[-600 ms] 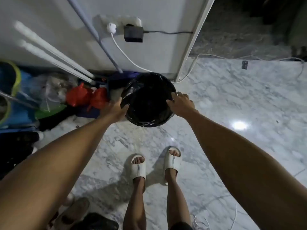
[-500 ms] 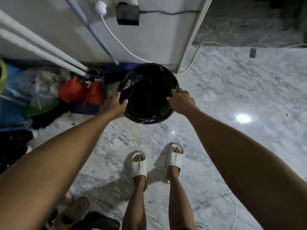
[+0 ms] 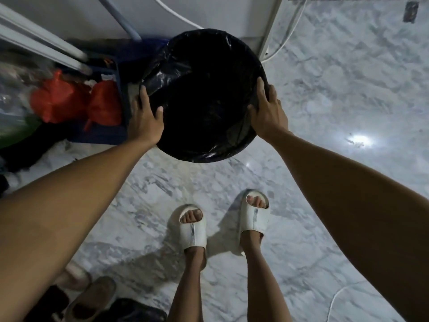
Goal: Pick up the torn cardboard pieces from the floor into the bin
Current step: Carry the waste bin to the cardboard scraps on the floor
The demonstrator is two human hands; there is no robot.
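Red bags (image 3: 76, 101) crowd the bin (image 3: 204, 43), each hand's grip clamped on its rim.

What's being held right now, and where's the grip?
The bin, lined with a black bag, is held by its rim: left hand on the left edge, right hand on the right edge.

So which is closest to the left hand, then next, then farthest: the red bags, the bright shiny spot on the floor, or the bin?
1. The bin: the left hand grips its rim.
2. The red bags: just left of that hand, by the wall.
3. The bright shiny spot: far right on the floor, beyond the right hand.
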